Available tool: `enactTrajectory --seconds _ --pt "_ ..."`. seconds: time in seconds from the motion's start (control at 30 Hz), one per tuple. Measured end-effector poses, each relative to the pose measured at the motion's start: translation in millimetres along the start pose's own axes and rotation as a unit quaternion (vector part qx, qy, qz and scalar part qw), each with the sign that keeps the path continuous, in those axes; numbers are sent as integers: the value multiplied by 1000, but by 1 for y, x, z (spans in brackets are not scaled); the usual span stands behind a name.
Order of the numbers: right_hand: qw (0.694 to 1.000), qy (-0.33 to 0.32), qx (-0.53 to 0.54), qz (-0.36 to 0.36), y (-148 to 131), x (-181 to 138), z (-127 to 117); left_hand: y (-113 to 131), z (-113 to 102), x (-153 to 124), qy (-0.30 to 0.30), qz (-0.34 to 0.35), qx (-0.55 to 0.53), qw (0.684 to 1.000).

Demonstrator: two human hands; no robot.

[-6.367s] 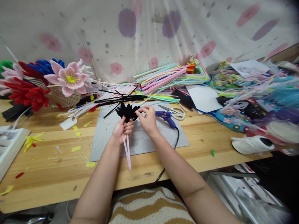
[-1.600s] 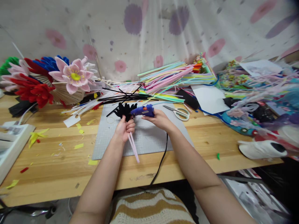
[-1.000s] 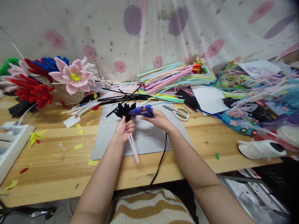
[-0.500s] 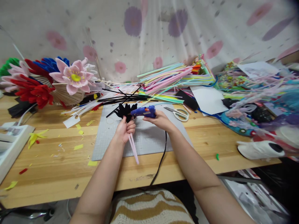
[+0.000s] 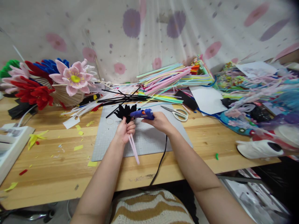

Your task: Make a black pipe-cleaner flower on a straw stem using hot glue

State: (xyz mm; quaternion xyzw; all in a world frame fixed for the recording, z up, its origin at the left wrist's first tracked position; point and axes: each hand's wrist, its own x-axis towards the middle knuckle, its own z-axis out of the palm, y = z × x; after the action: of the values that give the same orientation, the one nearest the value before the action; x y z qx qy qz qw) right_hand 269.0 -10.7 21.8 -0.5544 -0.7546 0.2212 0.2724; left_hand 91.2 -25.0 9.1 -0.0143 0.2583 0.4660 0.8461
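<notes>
My left hand (image 5: pixel 125 129) is closed around the base of a black pipe-cleaner flower (image 5: pixel 126 112), whose pointed petals fan out above the fingers. Two pale pink stems (image 5: pixel 134 149) stick out below that hand. In my right hand (image 5: pixel 161 122) is a blue hot glue gun (image 5: pixel 143 114), its nozzle pointing left against or very close to the flower's right side; the exact contact is hidden. The gun's black cord (image 5: pixel 161 163) hangs toward the table's front edge. Both hands are over a grey cutting mat (image 5: pixel 151 141).
Scissors (image 5: pixel 178 114) lie at the mat's upper right. Black pipe cleaners (image 5: pixel 126 99) and a pastel pile (image 5: pixel 165 79) are behind. Finished flowers (image 5: pixel 75 77) stand at left, near yellow scraps (image 5: pixel 37 137). A white paper (image 5: pixel 206 99) and a white object (image 5: pixel 259 149) are at right.
The glue gun has tipped slightly and its body sits a little lower, with my right hand shifted slightly left. My left hand holds the flower in nearly the same place.
</notes>
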Motion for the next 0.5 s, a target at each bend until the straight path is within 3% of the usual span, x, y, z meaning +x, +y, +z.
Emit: enactTrajectory --seconds 0.1,0.23,0.4,0.5 --pt "1000 10 11 9 -2 -2 -3 1 0 0 3 5 -3 1000" --pt "990 32 139 26 3 -3 -5 2 0 -1 -1 14 -2 1000" --pt "949 20 302 90 11 -9 -7 3 -1 -2 -9 11 -8 1000" --pt "920 41 381 79 18 -16 -11 5 -2 -3 -16 3 -26 1000"
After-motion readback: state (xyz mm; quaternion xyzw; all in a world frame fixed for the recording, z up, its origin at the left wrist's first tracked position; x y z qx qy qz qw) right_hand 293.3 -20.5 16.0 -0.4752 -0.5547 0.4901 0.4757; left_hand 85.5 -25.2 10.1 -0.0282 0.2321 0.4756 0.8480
